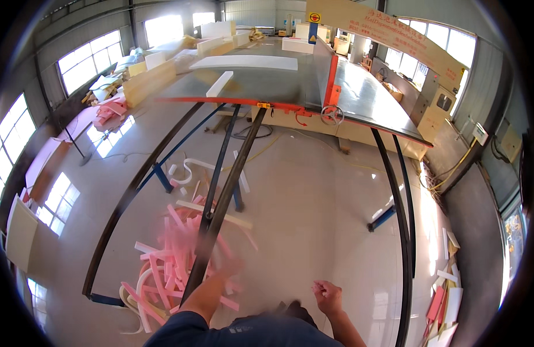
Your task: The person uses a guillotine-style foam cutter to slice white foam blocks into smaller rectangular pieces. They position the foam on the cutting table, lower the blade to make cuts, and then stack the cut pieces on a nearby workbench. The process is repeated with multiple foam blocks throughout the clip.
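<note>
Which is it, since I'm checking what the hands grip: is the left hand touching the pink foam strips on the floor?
Cannot tell. In the head view the left hand is motion-blurred over the pink foam strips, so neither contact nor gap shows plainly.

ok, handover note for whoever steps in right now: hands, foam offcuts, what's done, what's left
Left hand: motion-blurred, reaching out over the pile of pink and white foam strips on the floor; grip unreadable.
Right hand: fingers curled, a small pink scrap apparently pinched at the fingertips.
White foam slab and a narrow white foam bar lie on the cutting table.
More foam offcuts on the floor at far right.
Done: strips already heaped beside the black rail.
Left: judging by the scatter, loose strips lie around the rails.
</note>
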Motion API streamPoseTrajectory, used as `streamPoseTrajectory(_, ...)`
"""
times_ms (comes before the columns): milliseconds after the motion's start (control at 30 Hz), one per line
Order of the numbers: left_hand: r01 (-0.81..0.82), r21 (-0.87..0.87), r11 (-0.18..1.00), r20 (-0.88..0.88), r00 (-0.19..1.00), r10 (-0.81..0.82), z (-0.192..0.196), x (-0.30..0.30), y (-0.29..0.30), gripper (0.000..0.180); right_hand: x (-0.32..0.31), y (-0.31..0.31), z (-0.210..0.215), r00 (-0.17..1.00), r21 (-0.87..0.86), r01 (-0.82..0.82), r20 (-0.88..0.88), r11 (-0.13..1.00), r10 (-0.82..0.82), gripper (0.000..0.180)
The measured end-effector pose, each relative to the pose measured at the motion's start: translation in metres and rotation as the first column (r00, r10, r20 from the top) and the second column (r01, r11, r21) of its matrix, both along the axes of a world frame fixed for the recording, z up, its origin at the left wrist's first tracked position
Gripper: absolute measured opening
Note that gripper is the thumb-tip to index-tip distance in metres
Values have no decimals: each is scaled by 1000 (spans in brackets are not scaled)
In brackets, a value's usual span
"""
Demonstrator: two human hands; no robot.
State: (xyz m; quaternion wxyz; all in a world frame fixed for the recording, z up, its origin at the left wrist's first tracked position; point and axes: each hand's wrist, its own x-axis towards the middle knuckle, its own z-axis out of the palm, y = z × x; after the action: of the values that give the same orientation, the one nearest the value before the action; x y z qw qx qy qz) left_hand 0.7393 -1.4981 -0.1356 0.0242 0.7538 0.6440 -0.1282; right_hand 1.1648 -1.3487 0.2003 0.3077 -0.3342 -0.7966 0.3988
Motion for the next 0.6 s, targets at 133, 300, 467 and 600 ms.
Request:
streamPoseTrajectory(133,-316,87,945,739,656,151,10,2,163,21,-54,114,-13,997,64,-49,66,997,45,16)
streamPoseTrajectory(300,-515,-270,814,694,482,535,41,-58,209,32,-131,258,-41,999,-66,-38,33,997,40,16)
streamPoseTrajectory(467,-717,-407,566,292,486,824,102,-107,166,34,-214,386,-11,984,-71,-174,30,982,176,19)
streamPoseTrajectory(600,-811,-530,247,112,222,969,115,-163,173,50,-294,484,-11,979,-25,-202,0,979,202,18)
